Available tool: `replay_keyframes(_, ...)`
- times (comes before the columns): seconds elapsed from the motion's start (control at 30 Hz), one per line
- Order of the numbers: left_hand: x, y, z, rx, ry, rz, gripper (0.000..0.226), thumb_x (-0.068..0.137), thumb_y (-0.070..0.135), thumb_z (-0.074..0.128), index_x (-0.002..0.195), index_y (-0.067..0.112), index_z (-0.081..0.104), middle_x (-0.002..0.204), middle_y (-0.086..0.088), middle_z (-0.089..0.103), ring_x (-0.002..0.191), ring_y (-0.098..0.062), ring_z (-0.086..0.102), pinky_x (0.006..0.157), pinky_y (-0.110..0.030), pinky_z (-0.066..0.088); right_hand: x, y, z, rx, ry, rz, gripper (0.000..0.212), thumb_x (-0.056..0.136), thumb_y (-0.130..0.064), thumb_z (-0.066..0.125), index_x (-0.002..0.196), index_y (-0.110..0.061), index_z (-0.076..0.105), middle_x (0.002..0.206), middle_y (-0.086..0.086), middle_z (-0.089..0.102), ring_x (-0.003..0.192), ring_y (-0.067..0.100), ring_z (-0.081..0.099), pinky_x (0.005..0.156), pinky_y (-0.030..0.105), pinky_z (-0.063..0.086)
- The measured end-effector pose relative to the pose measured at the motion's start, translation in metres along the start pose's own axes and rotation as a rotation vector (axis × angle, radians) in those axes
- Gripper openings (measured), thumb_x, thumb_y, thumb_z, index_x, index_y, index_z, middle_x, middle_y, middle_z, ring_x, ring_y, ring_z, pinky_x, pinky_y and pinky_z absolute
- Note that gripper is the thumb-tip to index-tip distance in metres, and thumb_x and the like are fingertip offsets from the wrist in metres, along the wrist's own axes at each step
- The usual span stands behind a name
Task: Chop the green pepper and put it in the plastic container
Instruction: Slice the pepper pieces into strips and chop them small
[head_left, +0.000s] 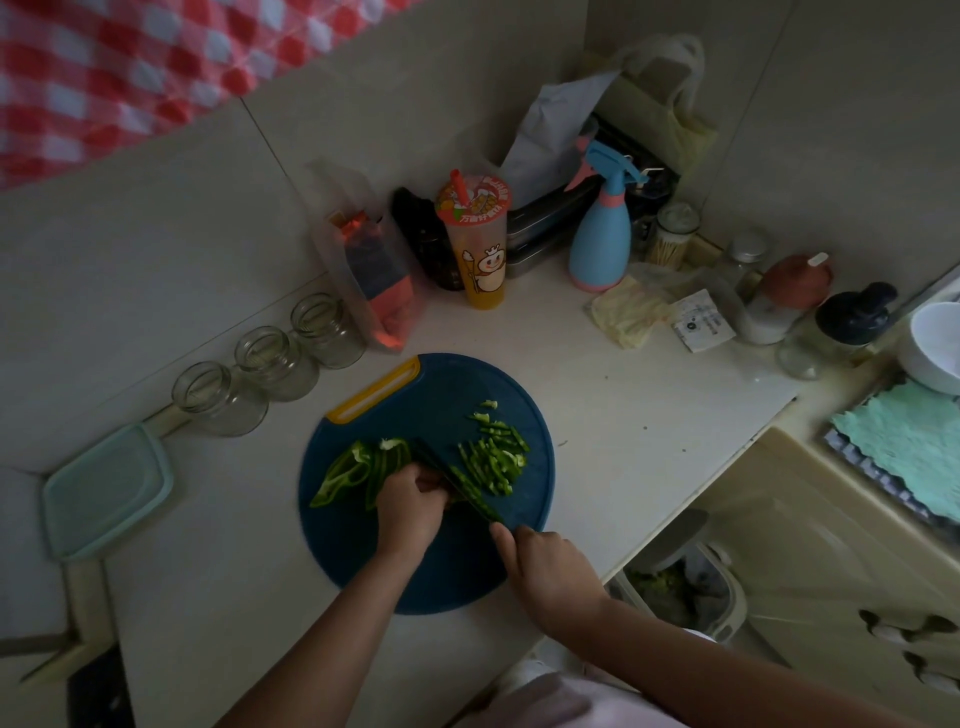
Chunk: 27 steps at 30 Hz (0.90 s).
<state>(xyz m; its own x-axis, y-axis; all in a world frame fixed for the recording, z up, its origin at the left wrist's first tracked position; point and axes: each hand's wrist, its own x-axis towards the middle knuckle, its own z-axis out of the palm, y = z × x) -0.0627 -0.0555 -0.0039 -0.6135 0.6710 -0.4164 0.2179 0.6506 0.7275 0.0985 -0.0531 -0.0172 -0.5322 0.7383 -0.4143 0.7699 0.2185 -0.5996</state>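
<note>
Right hand (550, 571) low in frame, fingers wrapped round knife (470, 491) handle, blade angled across blue cutting board (452, 577); left hand (410, 506) curled, pinning green pepper (353, 467) just left of blade; cut strips (493, 460) piled right of blade; pale teal plastic container (106, 491) well apart at counter's left, near three glass jars (270, 361)

On the cutting board (441, 561), uncut pepper pieces (348, 470) lie toward 9 o'clock and cut strips (493, 460) toward 2 o'clock, the knife (470, 488) between them. From the board, the plastic container (106, 491) sits at 9 o'clock, three jars (272, 364) at 10, the cup (478, 244) at 12.
</note>
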Motion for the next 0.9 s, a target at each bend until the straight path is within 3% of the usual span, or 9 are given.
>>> replay_keyframes(0.4,0.013,0.000,-0.001,0.074,-0.040,-0.043,0.016,0.079,-0.004,0.058,0.090,0.002,0.068,0.084,-0.010,0.066,0.081,-0.023,0.060,0.070,-0.027,0.043,0.004,-0.012,-0.006,0.011,-0.028,0.058,0.052,0.099,-0.054,0.018,0.079,-0.017,0.049,0.092,0.011,0.066,0.088,0.030,0.062,0.074,0.036,0.047)
replay_keyframes(0.53,0.016,0.002,-0.002,0.107,-0.065,-0.048,0.014,0.079,-0.004,0.057,0.079,0.009,0.063,0.079,-0.008,0.065,0.079,-0.026,0.062,0.070,-0.030,0.048,0.006,-0.016,-0.007,0.042,-0.060,0.082,0.050,0.099,-0.052,0.019,0.065,-0.023,0.039,0.091,0.012,0.066,0.088,0.031,0.062,0.072,0.033,0.044)
replay_keyframes(0.7,0.016,0.000,-0.003,0.083,-0.069,-0.043,0.026,0.076,-0.004,0.061,0.064,0.019,0.059,0.075,-0.008,0.067,0.079,-0.027,0.066,0.079,-0.043,0.056,0.011,-0.023,-0.008,0.054,-0.071,0.108,0.051,0.100,-0.051,0.019,0.063,-0.022,0.039,0.092,0.014,0.066,0.089,0.032,0.062,0.073,0.033,0.043)
replay_keyframes(0.83,0.014,-0.001,-0.002,0.083,-0.061,-0.017,0.026,0.076,-0.005,0.061,0.063,0.018,0.058,0.073,-0.008,0.067,0.076,-0.026,0.066,0.073,-0.041,0.056,0.021,-0.032,-0.007,0.061,-0.057,0.121,0.053,0.100,-0.051,0.019,0.072,-0.017,0.049,0.094,0.014,0.067,0.089,0.031,0.064,0.076,0.034,0.047)
replay_keyframes(0.9,0.011,-0.001,-0.002,0.088,-0.062,0.008,0.027,0.077,-0.004,0.062,0.064,0.018,0.056,0.070,-0.003,0.065,0.073,-0.022,0.064,0.065,-0.033,0.053,0.027,-0.039,-0.007,0.082,-0.046,0.128,0.055,0.100,-0.051,0.020,0.077,-0.014,0.054,0.096,0.015,0.067,0.090,0.031,0.064,0.076,0.034,0.047)
